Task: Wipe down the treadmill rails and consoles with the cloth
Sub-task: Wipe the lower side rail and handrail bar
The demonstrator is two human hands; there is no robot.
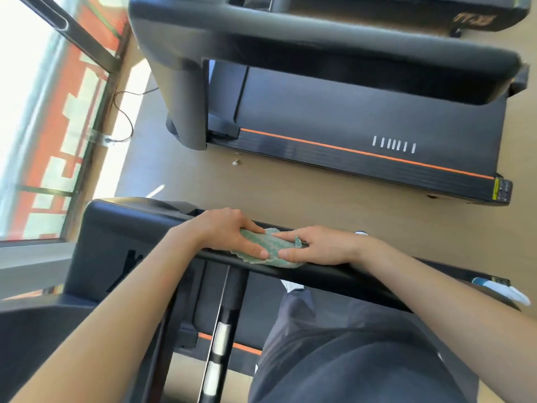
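Cloth (274, 249), green and crumpled, lies on top of the black rail (331, 275) near frame centre, just toward 6 o'clock. Left hand (229, 232) comes in from 7 o'clock, fingers straight, pressing flat on the cloth's left part. Right hand (319, 245) comes in from 4 o'clock, fingers also stretched out and lying on the cloth's right part; neither hand clenches. The fingertips of the two hands nearly meet over the cloth.

The rail runs on a slant from 9 toward 4 o'clock, matte black. At 4 o'clock a white and blue object (507, 290) sits at the rail's end, too blurred to name. A second treadmill (363, 117) at 12 to 2 o'clock has a dark belt and an orange stripe. The tan floor (290, 193) lies between the machines, with sun patches. A window (43, 112) with red lettering is at 9 to 10 o'clock, and a thin cable (128, 119) lies below it. Dark trousers (348, 359) at 5 o'clock.
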